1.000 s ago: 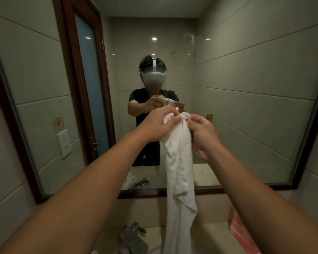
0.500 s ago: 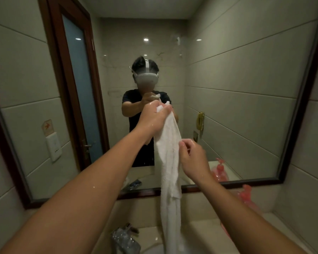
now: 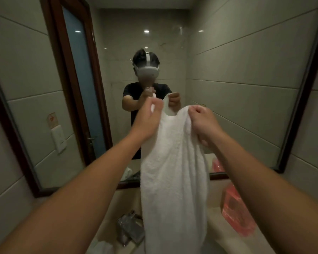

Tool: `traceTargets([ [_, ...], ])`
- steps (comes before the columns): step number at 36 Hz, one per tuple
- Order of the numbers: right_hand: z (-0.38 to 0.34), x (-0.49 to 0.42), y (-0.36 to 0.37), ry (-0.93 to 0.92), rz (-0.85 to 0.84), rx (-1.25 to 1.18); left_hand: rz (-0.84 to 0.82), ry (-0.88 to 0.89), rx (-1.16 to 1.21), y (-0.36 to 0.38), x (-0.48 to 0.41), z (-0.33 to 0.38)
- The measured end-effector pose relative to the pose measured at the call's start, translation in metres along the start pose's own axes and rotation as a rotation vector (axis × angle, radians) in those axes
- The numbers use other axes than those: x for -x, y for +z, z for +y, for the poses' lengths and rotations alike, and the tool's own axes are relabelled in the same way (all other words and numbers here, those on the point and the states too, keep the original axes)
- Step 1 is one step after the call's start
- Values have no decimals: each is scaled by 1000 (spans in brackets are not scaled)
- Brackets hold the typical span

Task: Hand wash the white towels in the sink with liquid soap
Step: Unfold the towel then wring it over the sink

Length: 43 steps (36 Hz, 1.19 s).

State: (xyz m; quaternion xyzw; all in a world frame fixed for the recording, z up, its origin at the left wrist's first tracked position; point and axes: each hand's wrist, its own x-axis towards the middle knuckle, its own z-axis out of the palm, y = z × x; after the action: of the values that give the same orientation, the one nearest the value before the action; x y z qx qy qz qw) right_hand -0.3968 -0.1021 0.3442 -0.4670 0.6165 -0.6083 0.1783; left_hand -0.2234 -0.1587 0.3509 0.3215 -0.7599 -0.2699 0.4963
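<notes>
While your left hand and right hand each pinch the top edge of the white towel, it hangs spread between them, before the mirror, above the faucet, beside a pink container.

One white towel hung long below left hand and right hand, top edge sagging between their pinching fingers.

Dark-framed mirror on grey tiled wall (wooden door reflected at left)
</notes>
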Motion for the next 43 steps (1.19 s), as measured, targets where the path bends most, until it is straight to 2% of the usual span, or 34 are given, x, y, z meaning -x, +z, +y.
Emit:
traceTargets([
  [3, -22, 2, 11, 73, -100, -208, -157, 18, 47, 19, 20, -13],
  [6, -42, -1, 14, 81, -125, -286, -230, -11, 112, 35, 26, -17],
  [11, -34, -2, 0, 35, -77, -411, -110, 37, 108, 50, 16, -9],
  [13, -15, 4, -7, 22, -30, -475, -65, -18, 163, 52, 14, -7],
  [15, 10, 17, -11, 43, -30, -427, -12, -79, 219, 54, 10, -5],
  [20, 75, 62, -2, 109, -438, -303, -1, -237, 373, 55, -16, 16],
  [22, 84, 71, 6, 112, -492, -203, -14, -305, 434, 55, -29, 29],
  [25, 82, 72, 19, 91, -411, -197, -55, -368, 441, 53, -44, 41],
  [30, 70, 59, 29, 239, -283, -397, 11, -420, 472, 50, -28, 1],
  [32, 66, 49, 30, 272, -258, -416, -74, -482, 443, 49, 1, -27],
  [35, 59, 33, 31, 362, -223, -525, -307, -603, 447, 53, 57, -64],
  [37, 55, 25, 34, 422, -237, -596, -429, -604, 458, 60, 86, -75],
  [40, 55, 20, 39, 465, -276, -566, -423, -540, 483, 71, 110, -84],
  [43, 66, 18, 40, 456, -290, -502, -385, -550, 547, 78, 116, -98],
])
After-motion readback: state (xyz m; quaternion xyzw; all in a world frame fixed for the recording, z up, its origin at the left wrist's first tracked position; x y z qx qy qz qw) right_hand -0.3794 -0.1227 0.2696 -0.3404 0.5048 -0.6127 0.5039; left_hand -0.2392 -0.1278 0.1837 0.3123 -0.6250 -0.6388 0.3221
